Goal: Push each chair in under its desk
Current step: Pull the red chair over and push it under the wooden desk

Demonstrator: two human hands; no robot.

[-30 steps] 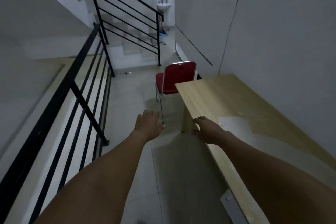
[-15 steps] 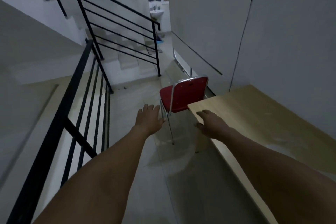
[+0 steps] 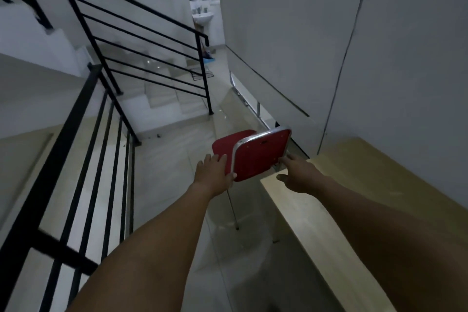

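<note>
Item: my left hand (image 3: 214,175), fingers spread, is touching the left edge of the red chair (image 3: 258,153)'s backrest. My right hand (image 3: 300,175), fingers loosely apart, is reaching at the backrest's right edge; whether it is gripping, I cannot tell. The chair is standing just beyond the desk (image 3: 354,200)'s far end, not under it. Black railing (image 3: 101,119) is running along my left.

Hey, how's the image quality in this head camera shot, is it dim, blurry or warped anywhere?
Head view: dim overall, brightest at the far sink; wide-angle warp bends the black railing and walls; edges look softly blurred, though the red chair and both hands stay readable; faint sheen on the floor tiles.
</note>
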